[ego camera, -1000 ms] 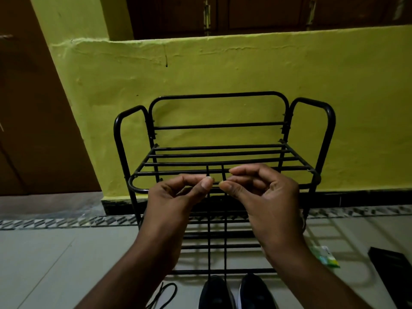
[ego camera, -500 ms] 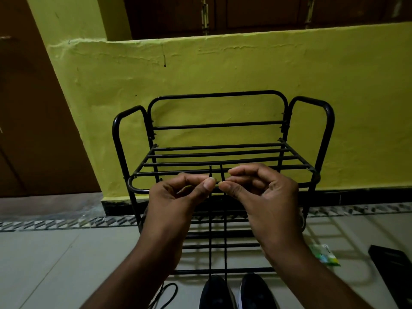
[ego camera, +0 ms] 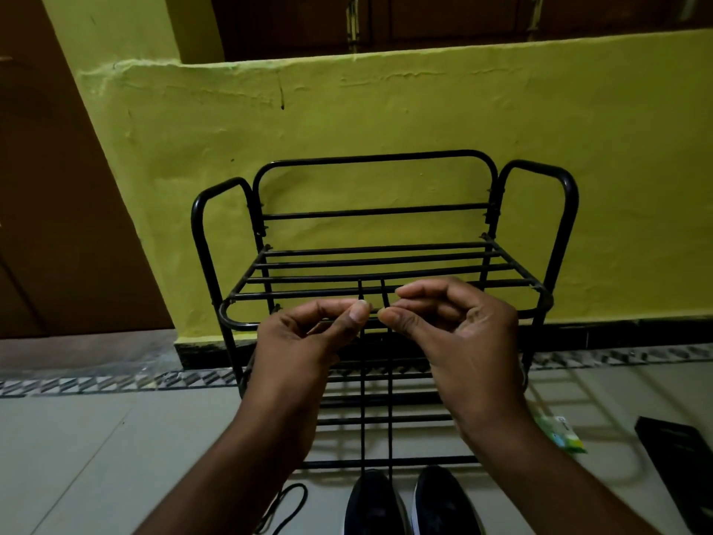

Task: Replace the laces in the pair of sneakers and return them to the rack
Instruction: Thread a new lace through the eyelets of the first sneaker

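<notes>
My left hand (ego camera: pixel 304 341) and right hand (ego camera: pixel 459 334) each pinch one end of the lace (ego camera: pixel 362 399), level, I judge to even the strands. They drop to the sneakers (ego camera: pixel 374 503) on the floor (ego camera: pixel 115 438) by the rack (ego camera: pixel 386 249)'s front edge.

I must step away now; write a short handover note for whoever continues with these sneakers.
Left hand pinches one end of the black lace, right hand the other; both strands run taut down to the first sneaker on the floor. The second sneaker stands beside it, in front of the rack. A loose lace lies on the floor at left.
Done: one sneaker's lacing is under way; how far is out of view.
Left: finish it, check the second sneaker, set both on the rack.
</notes>
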Tool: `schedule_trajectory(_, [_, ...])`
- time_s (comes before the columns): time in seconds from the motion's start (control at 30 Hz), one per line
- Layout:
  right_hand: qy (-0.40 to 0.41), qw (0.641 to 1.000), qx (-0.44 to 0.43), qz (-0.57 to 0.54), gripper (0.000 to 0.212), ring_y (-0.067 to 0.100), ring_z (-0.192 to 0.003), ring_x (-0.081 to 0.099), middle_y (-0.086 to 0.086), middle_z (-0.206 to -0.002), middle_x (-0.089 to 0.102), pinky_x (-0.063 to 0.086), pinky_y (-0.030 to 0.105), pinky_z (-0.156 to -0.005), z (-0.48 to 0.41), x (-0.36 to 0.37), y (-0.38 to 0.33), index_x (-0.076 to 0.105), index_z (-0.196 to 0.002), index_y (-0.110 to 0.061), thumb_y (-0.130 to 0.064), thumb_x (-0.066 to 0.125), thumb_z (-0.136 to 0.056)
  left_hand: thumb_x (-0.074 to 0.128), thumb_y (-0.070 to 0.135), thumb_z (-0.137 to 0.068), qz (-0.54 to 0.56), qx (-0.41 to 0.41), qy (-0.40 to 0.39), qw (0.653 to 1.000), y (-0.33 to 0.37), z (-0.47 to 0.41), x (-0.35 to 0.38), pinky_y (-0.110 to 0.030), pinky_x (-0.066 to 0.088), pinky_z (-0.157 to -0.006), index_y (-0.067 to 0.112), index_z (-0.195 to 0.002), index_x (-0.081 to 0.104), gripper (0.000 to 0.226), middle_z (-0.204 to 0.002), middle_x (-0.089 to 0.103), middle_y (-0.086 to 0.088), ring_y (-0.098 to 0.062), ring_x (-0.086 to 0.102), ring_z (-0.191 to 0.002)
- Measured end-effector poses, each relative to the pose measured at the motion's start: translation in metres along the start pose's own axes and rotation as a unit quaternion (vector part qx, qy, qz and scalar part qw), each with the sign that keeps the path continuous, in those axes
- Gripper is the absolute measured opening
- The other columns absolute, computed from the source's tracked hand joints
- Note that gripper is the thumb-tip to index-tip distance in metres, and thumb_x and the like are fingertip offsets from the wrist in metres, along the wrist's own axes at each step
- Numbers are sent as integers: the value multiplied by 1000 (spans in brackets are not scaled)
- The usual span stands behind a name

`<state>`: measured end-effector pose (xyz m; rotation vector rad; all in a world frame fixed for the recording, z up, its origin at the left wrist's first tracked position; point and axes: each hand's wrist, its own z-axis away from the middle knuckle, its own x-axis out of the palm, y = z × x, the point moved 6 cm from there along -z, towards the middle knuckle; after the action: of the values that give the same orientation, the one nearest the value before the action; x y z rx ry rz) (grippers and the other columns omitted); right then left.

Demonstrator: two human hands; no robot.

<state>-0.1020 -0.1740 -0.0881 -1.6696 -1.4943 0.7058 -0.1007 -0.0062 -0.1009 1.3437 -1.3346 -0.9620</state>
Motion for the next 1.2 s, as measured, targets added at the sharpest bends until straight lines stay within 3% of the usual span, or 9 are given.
schedule_trajectory(0.13, [2,1000,-3,-1,23,7,-79,74,-4,-79,76,58,19,-72,1,-1,5,73,-91,-12,-8,85,-72,71,21,-87,0,4,-3,1000,-6,-2,-3,-36,53,-84,9,-94,76,15,-95,77,-4,-17,72,-95])
schedule_trajectory(0.23, [12,1000,2,4,22,8,-80,74,-3,-80,76,57,19,-72,3,-5,16,73,-89,-13,-7,86,-72,66,19,-93,31,-11,-5,999,-19,-6,-9,-34,55,-75,4,-98,72,17,-85,72,-9,-23,69,-81])
schedule_trajectory(0.4, [2,998,33,47,15,17,-80,74,1,-79,74,62,39,-77,13,-11,57,73,-89,-18,-6,80,-82,68,23,-95,-124,-13,-1,992,-55,-11,-22,-16,40,-54,10,-86,72,16,-68,67,8,1,54,-54])
schedule_trajectory(0.53, [-32,991,62,114,11,14,-78,74,-2,-79,74,61,44,-77,30,-16,102,72,-90,-19,-8,74,-88,76,29,-89,-299,-38,-12,953,-107,-11,-38,-31,51,-67,18,-71,73,21,-70,71,4,-6,66,-69])
schedule_trajectory(0.73, [-91,962,132,219,10,3,-80,69,-10,-81,73,58,28,-75,71,-24,179,75,-85,-20,-11,75,-87,74,38,-87,-500,-120,-52,856,-213,11,-68,-32,55,-69,31,-68,65,23,-83,69,10,-12,66,-82])
schedule_trajectory(0.87, [-153,932,174,278,11,-2,-79,66,-12,-78,71,53,19,-74,99,-26,219,74,-81,-24,-16,75,-88,73,36,-86,-547,-176,-111,811,-280,25,-80,-31,54,-69,30,-71,66,18,-81,71,5,-18,69,-86])
schedule_trajectory(0.97, [-184,910,204,312,12,0,-73,65,-13,-73,69,55,29,-72,115,-29,246,72,-77,-26,-20,75,-87,68,43,-80,-547,-206,-148,798,-313,36,-86,-37,58,-75,26,-83,73,18,-88,73,3,-20,70,-90])
schedule_trajectory(1.07, [-215,890,217,338,7,2,-73,65,-17,-73,68,58,37,-74,127,-30,262,67,-79,-32,-31,73,-84,71,47,-82,-542,-174,-97,816,-315,44,-86,-39,56,-79,34,-81,65,14,-91,67,11,-14,65,-92])
schedule_trajectory(1.2, [-224,881,235,344,14,3,-75,66,-13,-73,68,58,36,-76,133,-28,270,65,-76,-28,-22,72,-85,78,26,-75,-423,-98,-82,897,-289,64,-58,-20,46,-67,30,-80,64,15,-86,61,10,-5,60,-82])
